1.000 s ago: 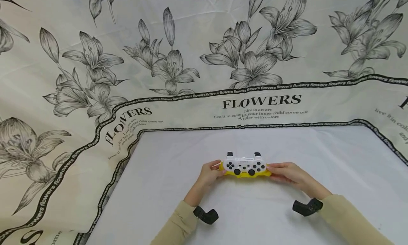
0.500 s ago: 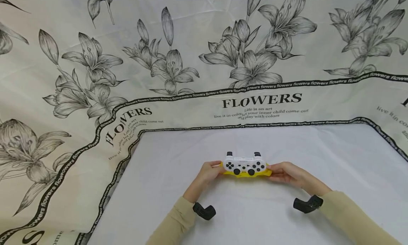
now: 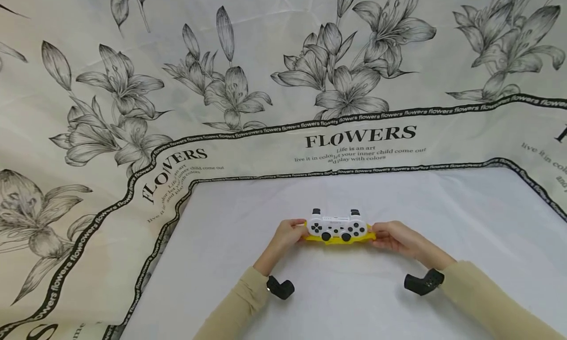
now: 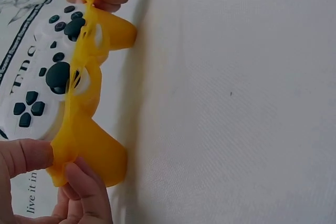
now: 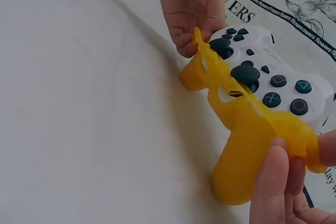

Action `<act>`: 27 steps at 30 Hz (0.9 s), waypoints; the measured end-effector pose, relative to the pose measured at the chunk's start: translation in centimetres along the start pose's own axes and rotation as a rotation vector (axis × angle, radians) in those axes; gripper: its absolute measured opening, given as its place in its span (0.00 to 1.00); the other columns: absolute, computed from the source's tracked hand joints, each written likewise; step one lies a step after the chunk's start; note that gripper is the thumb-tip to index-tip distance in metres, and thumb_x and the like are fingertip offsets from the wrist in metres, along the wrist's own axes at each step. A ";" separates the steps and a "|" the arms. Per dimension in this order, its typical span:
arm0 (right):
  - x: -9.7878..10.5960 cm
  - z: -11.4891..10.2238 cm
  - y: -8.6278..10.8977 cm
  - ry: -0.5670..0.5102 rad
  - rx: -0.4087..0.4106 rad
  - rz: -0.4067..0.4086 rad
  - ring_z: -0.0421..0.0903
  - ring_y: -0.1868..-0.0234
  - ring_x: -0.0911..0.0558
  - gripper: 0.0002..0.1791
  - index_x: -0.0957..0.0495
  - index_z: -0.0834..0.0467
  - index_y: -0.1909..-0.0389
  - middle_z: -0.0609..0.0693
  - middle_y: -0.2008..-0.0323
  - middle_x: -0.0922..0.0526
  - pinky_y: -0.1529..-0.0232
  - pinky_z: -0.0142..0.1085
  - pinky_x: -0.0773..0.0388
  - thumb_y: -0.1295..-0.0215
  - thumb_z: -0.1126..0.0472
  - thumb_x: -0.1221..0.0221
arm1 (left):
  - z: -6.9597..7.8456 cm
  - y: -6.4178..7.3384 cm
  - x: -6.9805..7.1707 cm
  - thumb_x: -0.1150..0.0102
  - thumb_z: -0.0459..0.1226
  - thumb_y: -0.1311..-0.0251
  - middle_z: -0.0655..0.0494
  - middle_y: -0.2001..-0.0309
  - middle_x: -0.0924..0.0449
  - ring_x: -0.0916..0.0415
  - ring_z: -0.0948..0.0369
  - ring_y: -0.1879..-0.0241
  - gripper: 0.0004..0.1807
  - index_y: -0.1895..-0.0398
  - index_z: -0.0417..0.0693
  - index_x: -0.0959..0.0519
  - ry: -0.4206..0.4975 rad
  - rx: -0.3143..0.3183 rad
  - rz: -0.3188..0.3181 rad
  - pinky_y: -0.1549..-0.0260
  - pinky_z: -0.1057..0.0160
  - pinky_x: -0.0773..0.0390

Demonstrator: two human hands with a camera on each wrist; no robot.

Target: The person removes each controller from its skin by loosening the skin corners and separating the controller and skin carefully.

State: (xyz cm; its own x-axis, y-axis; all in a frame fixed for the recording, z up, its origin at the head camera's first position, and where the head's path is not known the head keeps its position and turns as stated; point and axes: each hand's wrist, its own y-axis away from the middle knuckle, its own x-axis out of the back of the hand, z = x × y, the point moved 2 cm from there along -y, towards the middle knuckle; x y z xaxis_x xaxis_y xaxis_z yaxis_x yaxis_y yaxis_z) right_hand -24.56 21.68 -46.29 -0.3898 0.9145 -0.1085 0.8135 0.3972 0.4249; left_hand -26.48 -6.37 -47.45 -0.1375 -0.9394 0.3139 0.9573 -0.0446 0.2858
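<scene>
A white game controller (image 3: pixel 338 226) with black buttons sits partly inside a yellow silicone cover (image 3: pixel 338 238) on the white cloth. My left hand (image 3: pixel 288 233) pinches the cover's left grip (image 4: pixel 79 156) between thumb and fingers. My right hand (image 3: pixel 394 235) pinches the cover's right grip (image 5: pixel 273 145). In both wrist views the cover's front edge is peeled back from the controller (image 4: pixel 37 72), so its sticks and buttons (image 5: pixel 273 85) show bare. The opposite hand (image 5: pixel 190 9) appears at the far end in each wrist view.
A white cloth (image 3: pixel 354 291) covers the table around the controller. A cream backdrop printed with black lilies and the word FLOWERS (image 3: pixel 361 136) rises behind and to the left. Black wrist cameras (image 3: pixel 280 287) sit under both beige sleeves.
Both hands and the controller stay in nearly the same place. The whole scene has shifted slightly up in the head view.
</scene>
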 end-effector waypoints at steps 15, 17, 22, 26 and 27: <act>-0.9 -1.3 0.0 0.448 0.039 0.266 0.38 0.78 0.23 0.21 0.21 0.72 0.58 0.46 0.76 0.20 0.72 0.27 0.20 0.37 0.56 0.47 | -0.3 -1.3 0.1 0.43 0.29 0.53 0.49 0.62 0.18 0.34 0.65 0.80 0.27 0.44 0.42 0.22 0.018 0.067 -0.028 0.80 0.73 0.31; -1.0 -1.3 0.1 0.494 0.056 0.277 0.39 0.77 0.23 0.21 0.21 0.72 0.58 0.47 0.76 0.20 0.72 0.28 0.20 0.36 0.56 0.48 | -0.5 -1.5 0.0 0.43 0.29 0.53 0.49 0.62 0.18 0.33 0.64 0.80 0.26 0.45 0.43 0.21 0.026 0.062 -0.028 0.80 0.73 0.30; -1.0 -1.1 0.0 0.510 0.050 0.281 0.39 0.77 0.22 0.22 0.22 0.73 0.56 0.48 0.74 0.18 0.72 0.29 0.20 0.36 0.57 0.48 | -0.8 -1.7 0.0 0.43 0.27 0.54 0.48 0.60 0.17 0.30 0.64 0.77 0.26 0.46 0.42 0.21 0.037 0.076 -0.003 0.79 0.74 0.27; -1.1 -1.0 -0.4 0.488 0.056 0.288 0.38 0.76 0.22 0.21 0.22 0.73 0.56 0.48 0.73 0.18 0.73 0.28 0.20 0.38 0.58 0.47 | -1.0 -1.8 0.2 0.44 0.26 0.56 0.45 0.56 0.17 0.25 0.63 0.73 0.27 0.46 0.41 0.22 0.060 0.073 0.003 0.77 0.71 0.22; -1.1 -1.0 -0.5 0.485 0.060 0.289 0.38 0.76 0.22 0.20 0.22 0.73 0.56 0.48 0.73 0.19 0.73 0.28 0.20 0.38 0.58 0.47 | -1.0 -1.8 0.3 0.44 0.26 0.56 0.44 0.55 0.17 0.24 0.63 0.72 0.27 0.46 0.40 0.22 0.065 0.070 0.005 0.76 0.71 0.20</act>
State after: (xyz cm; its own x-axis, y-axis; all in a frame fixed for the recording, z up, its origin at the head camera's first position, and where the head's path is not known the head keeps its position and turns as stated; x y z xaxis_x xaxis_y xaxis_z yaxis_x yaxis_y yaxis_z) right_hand -24.94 20.37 -45.51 -0.2899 0.8522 0.4356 0.9341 0.1528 0.3226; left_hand -27.96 -6.87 -48.76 -0.1137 -0.9597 0.2570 0.9375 -0.0180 0.3475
